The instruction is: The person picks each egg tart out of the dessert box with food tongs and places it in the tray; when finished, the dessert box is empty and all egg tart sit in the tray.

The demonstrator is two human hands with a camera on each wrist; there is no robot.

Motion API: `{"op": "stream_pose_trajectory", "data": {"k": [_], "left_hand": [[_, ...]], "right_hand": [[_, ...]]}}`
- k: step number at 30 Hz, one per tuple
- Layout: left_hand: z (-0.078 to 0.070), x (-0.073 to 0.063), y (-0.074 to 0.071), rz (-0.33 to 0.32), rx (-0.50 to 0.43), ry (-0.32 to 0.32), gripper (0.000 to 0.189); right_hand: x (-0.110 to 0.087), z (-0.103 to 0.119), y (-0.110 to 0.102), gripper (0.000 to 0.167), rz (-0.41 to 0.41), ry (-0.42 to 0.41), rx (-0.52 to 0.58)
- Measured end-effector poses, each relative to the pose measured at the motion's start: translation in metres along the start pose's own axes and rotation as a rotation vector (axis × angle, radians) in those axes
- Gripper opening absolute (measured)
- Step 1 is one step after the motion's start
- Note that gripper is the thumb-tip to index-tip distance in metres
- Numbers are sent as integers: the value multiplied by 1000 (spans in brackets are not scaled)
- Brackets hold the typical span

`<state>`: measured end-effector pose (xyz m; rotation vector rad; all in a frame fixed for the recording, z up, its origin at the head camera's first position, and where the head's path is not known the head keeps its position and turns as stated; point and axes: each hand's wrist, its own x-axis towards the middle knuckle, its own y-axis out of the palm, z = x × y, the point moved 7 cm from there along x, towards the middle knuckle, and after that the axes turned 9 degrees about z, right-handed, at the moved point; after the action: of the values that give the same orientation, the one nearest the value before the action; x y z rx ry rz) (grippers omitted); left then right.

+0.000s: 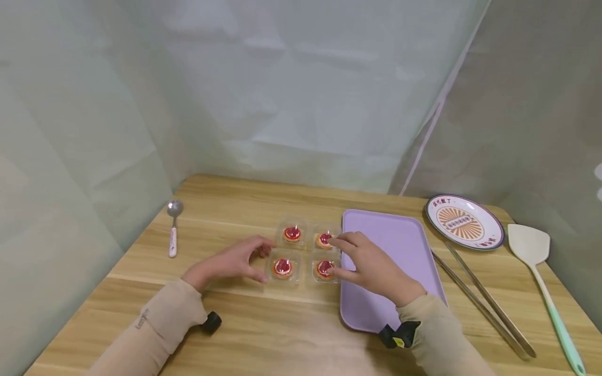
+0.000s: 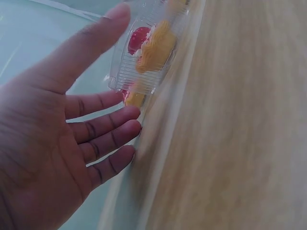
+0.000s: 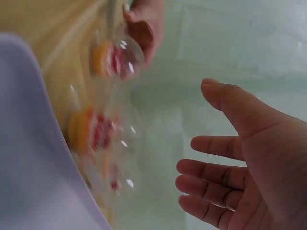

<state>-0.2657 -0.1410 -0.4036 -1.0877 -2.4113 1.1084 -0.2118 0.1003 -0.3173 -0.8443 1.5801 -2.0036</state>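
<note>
Several small tarts with red topping and a yellow crust sit in clear plastic boxes, grouped in two rows on the table. My left hand is at the left side of the group, thumb and fingers spread, with the front-left tart closest to it. In the left wrist view, the fingertips are right by a ridged clear box. From the right, my right hand reaches over the tray's edge, its fingers overlapping the back-right tart and front-right tart in the head view. Neither hand grips anything.
A lilac tray lies right of the boxes, under the right forearm. Beyond it are a patterned plate, metal tongs and a spatula with a mint handle. A spoon lies at the left. Grey-green sheeting hangs behind the table.
</note>
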Motion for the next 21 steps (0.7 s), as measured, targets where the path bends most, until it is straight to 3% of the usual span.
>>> {"op": "stream_pose_trajectory", "data": {"k": [11,21], "left_hand": [[3,1,5,-5,59,-26,77],[1,1,6,-24,68,21,73]], "right_hand": [[33,25,30,58,32,-49,48],[57,41,53,61,135,-25,68]]}}
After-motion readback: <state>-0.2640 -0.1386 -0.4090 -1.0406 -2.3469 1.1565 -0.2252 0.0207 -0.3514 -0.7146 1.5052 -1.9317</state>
